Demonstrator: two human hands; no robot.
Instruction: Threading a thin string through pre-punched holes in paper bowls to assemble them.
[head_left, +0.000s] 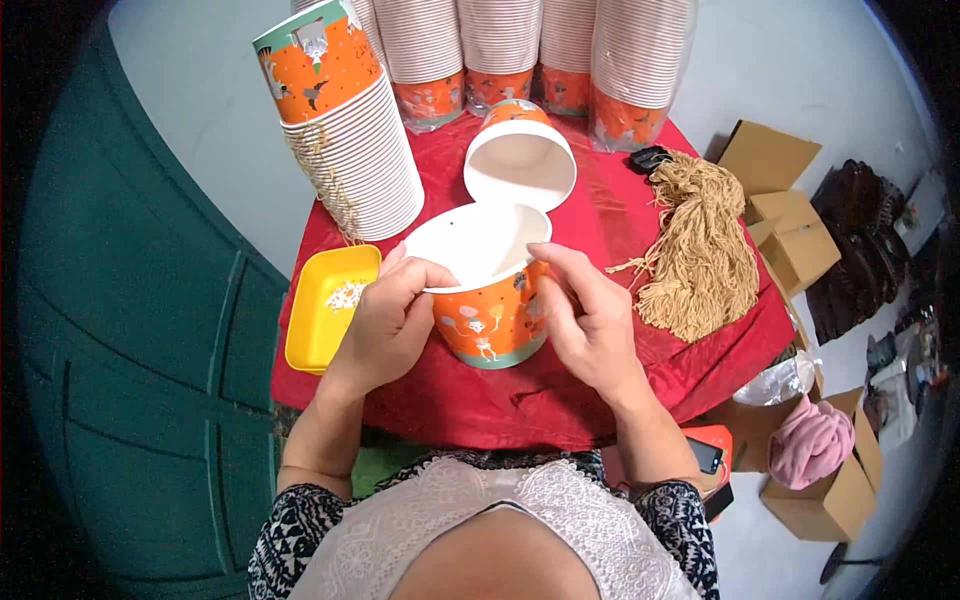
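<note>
An orange paper bucket point(490, 320) with a green base band and printed skeleton figures stands upright at the near middle of the table, its white inside facing up. On its left, my left hand point(385, 325) is closed on the rim, thumb and fingers pinching the edge. At the right of the rim my right hand point(592, 330) grips too, forefinger over the edge and thumb against the outer wall. Whether a small piece is pinched under the fingers cannot be made out. A second bucket point(520, 165) lies tipped just behind, its white mouth toward me.
Beside my left hand sits a yellow tray point(310, 335) with small white pieces. A tall bucket stack point(355, 150) with cords hanging leans behind it. Wrapped stacks point(635, 100) line the back. A tan cord bundle point(700, 250) lies right on the red cloth point(560, 405). Cardboard boxes point(800, 240) stand beyond.
</note>
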